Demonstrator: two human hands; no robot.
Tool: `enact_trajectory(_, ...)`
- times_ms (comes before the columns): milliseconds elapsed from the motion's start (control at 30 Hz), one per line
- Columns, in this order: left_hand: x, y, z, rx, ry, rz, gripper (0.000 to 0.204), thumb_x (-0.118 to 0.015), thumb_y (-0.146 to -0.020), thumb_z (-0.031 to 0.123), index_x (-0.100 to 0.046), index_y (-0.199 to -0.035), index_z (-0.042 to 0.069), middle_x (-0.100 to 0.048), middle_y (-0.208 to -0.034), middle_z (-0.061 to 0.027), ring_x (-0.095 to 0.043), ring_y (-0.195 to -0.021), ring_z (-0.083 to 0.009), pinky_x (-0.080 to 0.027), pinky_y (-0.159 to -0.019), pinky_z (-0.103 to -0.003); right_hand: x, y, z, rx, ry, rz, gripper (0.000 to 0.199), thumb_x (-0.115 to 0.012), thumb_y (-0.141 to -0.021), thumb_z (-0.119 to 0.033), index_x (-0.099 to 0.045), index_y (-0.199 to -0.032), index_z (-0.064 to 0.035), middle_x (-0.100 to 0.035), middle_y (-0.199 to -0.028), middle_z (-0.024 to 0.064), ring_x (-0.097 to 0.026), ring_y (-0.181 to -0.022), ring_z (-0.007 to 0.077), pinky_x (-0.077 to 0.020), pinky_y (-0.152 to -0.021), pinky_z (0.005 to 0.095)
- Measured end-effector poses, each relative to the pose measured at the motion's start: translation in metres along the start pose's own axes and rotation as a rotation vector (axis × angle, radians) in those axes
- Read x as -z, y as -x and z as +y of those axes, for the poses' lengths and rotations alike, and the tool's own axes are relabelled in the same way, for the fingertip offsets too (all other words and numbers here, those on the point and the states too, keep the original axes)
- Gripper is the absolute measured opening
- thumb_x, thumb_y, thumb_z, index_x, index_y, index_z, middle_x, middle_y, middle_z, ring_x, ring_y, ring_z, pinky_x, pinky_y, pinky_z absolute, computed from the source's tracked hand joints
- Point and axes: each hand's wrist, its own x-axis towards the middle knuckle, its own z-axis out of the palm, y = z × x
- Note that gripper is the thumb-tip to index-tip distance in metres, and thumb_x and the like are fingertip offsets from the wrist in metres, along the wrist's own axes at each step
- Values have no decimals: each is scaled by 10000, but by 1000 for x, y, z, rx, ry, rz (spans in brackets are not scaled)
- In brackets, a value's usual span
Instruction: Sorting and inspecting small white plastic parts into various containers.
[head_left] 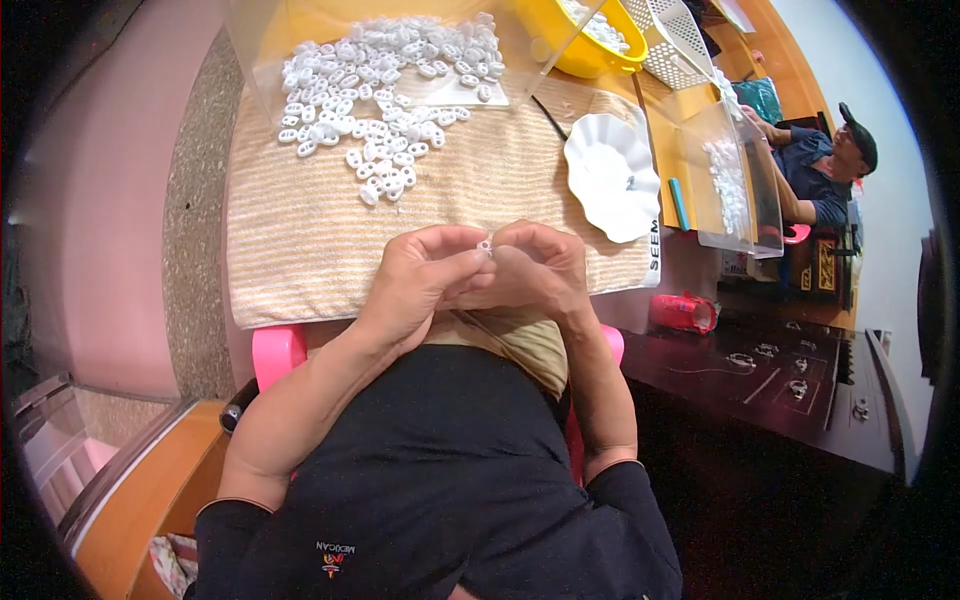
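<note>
In front of my body, both hands meet over the near edge of the towel. A small white plastic piece with a hole is pinched between thumb and forefinger of my left hand. My right hand is closed, its fingertips against the right side of that piece; whatever else they grip is too small to make out. Beyond my hands lies a loose heap of white oval two-hole plastic pieces, spreading from a clear plastic bin onto the towel.
A white scalloped dish stands right of my hands, by a thin black stick. Farther off are a yellow basin and a white perforated basket. At right, another person sits behind a clear bin of white pieces.
</note>
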Motion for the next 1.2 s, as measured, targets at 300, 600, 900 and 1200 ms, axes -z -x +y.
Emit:
enact_trajectory(300, 2, 0, -1, -5, -18, 7, 158, -660, -867, 29, -614, -1013, -7, -678, -919, -87, -668, -794, -128, -562, -734, -239, 0, 1, -2, 15, 98, -14, 66, -647, -875, -22, -668, -920, 21, -671, -859, 26, -603, -789, 72, -502, -713, 216)
enact_trajectory(600, 4, 0, -4, -8, -40, 12, 162, -648, -874, 22, -617, -1030, -9, -681, -929, -96, -678, -801, -139, -578, -745, -245, 0, 1, 1, 8, 119, -18, 66, -645, -881, -39, -670, -913, 13, -668, -828, 13, -597, -770, 66, -496, -702, 214)
enact_trajectory(900, 2, 1, -3, -31, -58, 20, 156, -662, -863, 14, -631, -1012, -21, -688, -911, -103, -678, -782, -136, -577, -727, -243, -1, 3, -3, -57, 65, -48, 99, -640, -906, -83, -659, -915, 13, -660, -812, 2, -588, -745, 51, -490, -676, 202)
enact_trajectory(1200, 0, 4, -8, -121, -175, 25, 166, -664, -863, 7, -632, -1019, -38, -686, -899, -102, -669, -776, -128, -575, -736, -254, -1, 2, -14, -143, 69, -85, 110, -635, -911, -96, -646, -915, 13, -650, -795, 0, -581, -720, 54, -481, -651, 204)
